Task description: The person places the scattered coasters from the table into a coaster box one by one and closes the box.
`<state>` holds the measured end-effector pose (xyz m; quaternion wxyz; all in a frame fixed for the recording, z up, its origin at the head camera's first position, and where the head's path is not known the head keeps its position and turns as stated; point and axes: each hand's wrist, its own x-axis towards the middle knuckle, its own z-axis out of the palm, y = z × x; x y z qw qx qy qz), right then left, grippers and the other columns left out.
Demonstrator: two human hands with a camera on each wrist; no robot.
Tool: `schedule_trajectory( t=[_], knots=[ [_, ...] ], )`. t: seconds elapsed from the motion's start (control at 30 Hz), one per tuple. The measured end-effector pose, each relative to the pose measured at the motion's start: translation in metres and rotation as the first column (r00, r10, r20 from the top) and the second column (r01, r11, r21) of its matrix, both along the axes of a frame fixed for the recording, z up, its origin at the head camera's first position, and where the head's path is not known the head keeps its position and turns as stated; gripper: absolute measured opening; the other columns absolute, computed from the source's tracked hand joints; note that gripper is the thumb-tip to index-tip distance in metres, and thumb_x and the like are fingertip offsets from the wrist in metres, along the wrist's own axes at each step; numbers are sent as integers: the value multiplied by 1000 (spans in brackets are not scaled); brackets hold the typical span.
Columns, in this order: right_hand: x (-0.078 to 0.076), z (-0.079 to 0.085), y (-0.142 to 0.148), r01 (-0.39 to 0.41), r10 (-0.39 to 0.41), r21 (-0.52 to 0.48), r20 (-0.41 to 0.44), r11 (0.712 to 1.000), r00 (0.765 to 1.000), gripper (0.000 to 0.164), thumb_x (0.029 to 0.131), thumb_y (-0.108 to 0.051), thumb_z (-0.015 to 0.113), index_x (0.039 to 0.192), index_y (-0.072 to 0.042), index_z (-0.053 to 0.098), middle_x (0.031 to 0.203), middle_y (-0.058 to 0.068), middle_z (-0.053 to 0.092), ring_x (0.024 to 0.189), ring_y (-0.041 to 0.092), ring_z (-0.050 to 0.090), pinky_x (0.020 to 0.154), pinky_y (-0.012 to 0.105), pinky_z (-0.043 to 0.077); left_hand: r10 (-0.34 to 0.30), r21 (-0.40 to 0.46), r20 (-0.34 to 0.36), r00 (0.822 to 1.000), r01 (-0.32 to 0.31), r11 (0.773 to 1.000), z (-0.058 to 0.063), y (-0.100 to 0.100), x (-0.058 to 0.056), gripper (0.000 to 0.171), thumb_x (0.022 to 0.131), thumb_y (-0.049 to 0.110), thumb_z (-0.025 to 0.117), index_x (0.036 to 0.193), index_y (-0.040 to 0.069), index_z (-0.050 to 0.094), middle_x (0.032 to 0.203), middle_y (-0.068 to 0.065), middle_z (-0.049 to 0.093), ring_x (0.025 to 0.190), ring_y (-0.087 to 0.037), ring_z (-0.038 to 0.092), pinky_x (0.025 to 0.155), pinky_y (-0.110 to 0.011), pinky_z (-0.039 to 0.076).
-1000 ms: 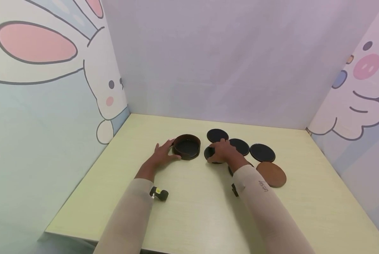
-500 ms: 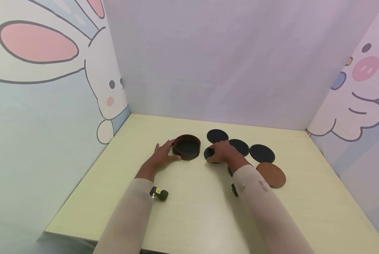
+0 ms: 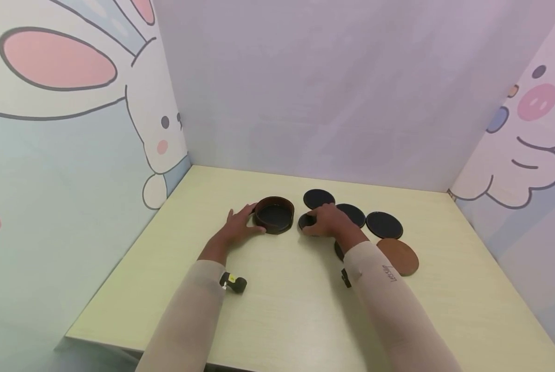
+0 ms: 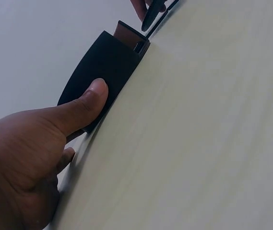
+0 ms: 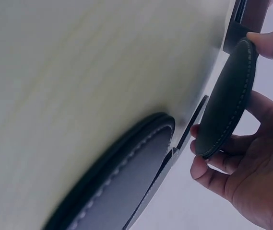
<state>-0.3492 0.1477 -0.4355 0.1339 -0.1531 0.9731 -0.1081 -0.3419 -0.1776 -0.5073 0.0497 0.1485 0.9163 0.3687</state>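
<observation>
My left hand (image 3: 235,227) grips the left side of a round, dark coaster holder (image 3: 277,214) with a brown inner wall. Its thumb (image 4: 90,98) lies against the holder's black outer wall in the left wrist view. To the right of the holder, my right hand (image 3: 330,221) holds a round black coaster (image 5: 230,98) by its edges, thumb on one side and fingertips on the other. White stitching runs along this coaster's rim. It appears raised off the table in the right wrist view; in the head view the hand covers part of it.
Black coasters lie behind and right of my right hand, one (image 3: 319,199) at the back and another (image 3: 384,225) farther right. A brown round coaster (image 3: 398,256) sits nearer. One coaster (image 3: 339,251) is partly under my right forearm. Fabric walls (image 3: 323,103) border the pale table (image 3: 277,310).
My right hand has risen slightly with the black coaster between its fingers. The left hand stays on the coaster holder.
</observation>
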Motion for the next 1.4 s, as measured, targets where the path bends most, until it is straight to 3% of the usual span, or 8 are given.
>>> schedule_trajectory(
  t=[0.27,0.53,0.8,0.97,1.23,1.4],
  knots=[
    [1,1,-1,3,-6,-58,-48,998,999,76,93,-56,67,156,-14,62,167,28,49,164,55,28,132,67,36,1,-11,-6,1000,-1,1000,1,-2,1,95,98,53,79,174,31,27,181,-1,33,174,-31,14,139,-58,-16],
    [2,2,-4,75,-80,-35,-169,997,982,81,94,-61,65,160,-16,57,158,31,52,148,49,45,114,64,54,10,-4,-2,1000,-10,1000,3,-2,2,95,98,52,79,175,31,28,181,-1,32,173,-31,14,140,-58,-16],
    [5,2,-15,138,-155,-87,-235,987,960,85,95,-63,67,162,-12,54,160,32,47,145,47,43,108,63,58,13,6,3,1000,-13,1000,2,-2,3,95,97,54,80,174,35,28,182,-5,29,173,-36,15,139,-61,-15],
    [7,2,-25,160,-184,-116,-252,980,950,88,95,-64,67,164,-11,51,162,33,43,150,48,40,106,63,59,19,2,5,1000,-19,1000,2,-2,4,94,97,54,79,174,37,28,182,-3,29,173,-33,15,140,-58,-16],
    [9,7,-41,122,-150,-120,-273,985,950,83,97,-59,63,163,-10,52,162,34,44,155,51,36,114,65,55,15,-10,2,1000,-15,1000,5,-1,5,94,97,55,79,174,37,28,182,-3,29,173,-32,17,140,-57,-16],
    [9,9,-50,118,-147,-118,-277,986,950,81,96,-59,64,162,-13,54,160,31,46,154,47,37,110,63,58,18,-8,10,1000,-18,1000,5,0,4,94,97,56,78,174,38,27,182,-1,29,173,-31,15,140,-56,-16]
  ],
)
